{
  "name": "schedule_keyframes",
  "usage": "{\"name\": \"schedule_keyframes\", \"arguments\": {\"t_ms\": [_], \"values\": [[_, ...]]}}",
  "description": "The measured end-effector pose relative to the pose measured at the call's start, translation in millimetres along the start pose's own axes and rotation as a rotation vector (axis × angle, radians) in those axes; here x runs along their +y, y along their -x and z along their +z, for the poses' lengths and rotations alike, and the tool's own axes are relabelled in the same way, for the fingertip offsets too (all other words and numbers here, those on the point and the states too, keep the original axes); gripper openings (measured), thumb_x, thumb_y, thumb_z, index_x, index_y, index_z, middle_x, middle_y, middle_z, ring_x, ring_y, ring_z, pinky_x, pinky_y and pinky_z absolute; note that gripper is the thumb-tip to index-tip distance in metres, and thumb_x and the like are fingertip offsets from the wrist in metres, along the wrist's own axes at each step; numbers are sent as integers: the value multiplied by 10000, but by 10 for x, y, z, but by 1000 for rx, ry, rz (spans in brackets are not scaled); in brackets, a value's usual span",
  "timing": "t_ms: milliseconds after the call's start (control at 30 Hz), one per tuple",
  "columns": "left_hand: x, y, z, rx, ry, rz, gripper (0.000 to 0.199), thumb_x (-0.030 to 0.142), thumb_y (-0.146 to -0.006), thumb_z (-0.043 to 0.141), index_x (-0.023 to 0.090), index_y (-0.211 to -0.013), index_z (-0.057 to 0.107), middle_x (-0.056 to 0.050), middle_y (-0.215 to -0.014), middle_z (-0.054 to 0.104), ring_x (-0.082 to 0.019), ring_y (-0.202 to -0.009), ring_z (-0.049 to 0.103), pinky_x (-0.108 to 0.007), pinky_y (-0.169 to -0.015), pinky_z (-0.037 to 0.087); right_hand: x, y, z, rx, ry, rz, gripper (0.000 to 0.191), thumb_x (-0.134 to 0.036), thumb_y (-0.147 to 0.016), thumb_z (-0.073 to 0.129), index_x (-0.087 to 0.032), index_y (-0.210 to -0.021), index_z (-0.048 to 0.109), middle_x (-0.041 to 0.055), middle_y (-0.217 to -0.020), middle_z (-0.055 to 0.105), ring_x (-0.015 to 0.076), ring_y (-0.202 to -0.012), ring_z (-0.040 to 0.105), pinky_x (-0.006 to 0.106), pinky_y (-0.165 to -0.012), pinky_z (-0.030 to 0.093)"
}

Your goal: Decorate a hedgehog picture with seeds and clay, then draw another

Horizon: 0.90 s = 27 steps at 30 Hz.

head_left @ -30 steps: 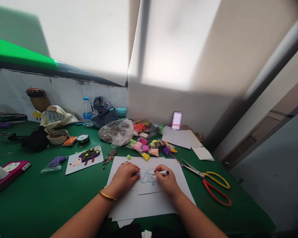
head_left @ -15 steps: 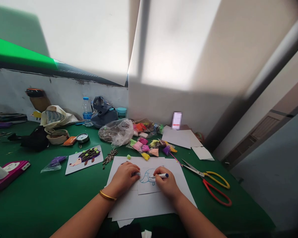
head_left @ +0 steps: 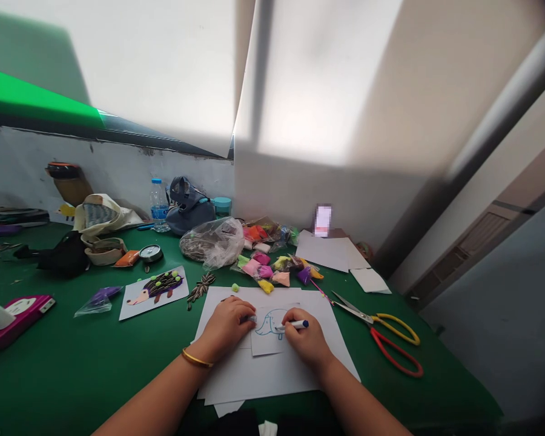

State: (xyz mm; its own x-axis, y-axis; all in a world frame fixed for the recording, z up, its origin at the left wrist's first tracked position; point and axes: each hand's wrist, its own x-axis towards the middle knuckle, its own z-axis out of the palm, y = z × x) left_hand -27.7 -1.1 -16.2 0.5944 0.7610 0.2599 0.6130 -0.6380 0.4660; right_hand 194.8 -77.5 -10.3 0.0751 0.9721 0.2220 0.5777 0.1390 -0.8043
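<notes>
A small white card [head_left: 267, 346] with a blue outline of an animal lies on larger white sheets [head_left: 236, 381]. My right hand [head_left: 306, 339] is closed round a white marker [head_left: 298, 324] with a dark blue end, its tip on the drawing. At the card's left edge rests my left hand [head_left: 227, 324], fingers curled together, with a small bluish object [head_left: 252, 318] at the fingertips that is too small to identify. Further left lies a finished-looking hedgehog picture [head_left: 154, 293] beside a pile of striped seeds [head_left: 201, 287].
Scissors [head_left: 372, 321] with yellow and red handles lie right of the sheets. Behind are packets of coloured clay [head_left: 264, 271], a clear plastic bag [head_left: 215, 242], a water bottle [head_left: 159, 206] and a blue bag [head_left: 188, 209]. A magenta case [head_left: 20, 318] sits at far left.
The marker tip has shifted very slightly right and down on the drawing, with my right hand still round the marker. My left hand has stayed in place.
</notes>
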Motion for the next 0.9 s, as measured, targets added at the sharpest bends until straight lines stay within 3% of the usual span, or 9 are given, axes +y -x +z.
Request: {"name": "schedule_keyframes", "arguments": {"t_ms": [233,433,767,900], "values": [[-15,-3,8,4,6,4,131,257,-796,735,265,-924,765,4,-1056,754,-221,-1032,616,-342,-947,430,17,11,-14,77,-32,-15,138,-176,-744,472,-209,-690,595,11,-715,632,185,-713,600,276,-651,437],[-15,-8,3,4,10,8,139,268,-798,729,269,-932,764,-4,-1058,753,-225,-1024,618,-348,-942,429,12,15,-21,28,-20,0,143,-177,-752,477,-211,-689,600,5,-712,637,181,-702,600,266,-626,427],[-7,-4,3,2,3,1,126,262,-798,730,261,-919,763,2,-1060,753,-227,-1030,613,-349,-947,430,13,12,-13,93,-39,-25,133,-190,-752,469,-209,-695,587,11,-719,628,182,-708,598,275,-650,439],[-19,-5,14,2,3,5,128,267,-803,719,260,-923,763,-8,-1062,752,-229,-1029,613,-349,-949,430,-4,2,-20,63,-8,-34,139,-197,-768,477,-207,-722,607,19,-742,641,187,-731,605,282,-662,443]]}}
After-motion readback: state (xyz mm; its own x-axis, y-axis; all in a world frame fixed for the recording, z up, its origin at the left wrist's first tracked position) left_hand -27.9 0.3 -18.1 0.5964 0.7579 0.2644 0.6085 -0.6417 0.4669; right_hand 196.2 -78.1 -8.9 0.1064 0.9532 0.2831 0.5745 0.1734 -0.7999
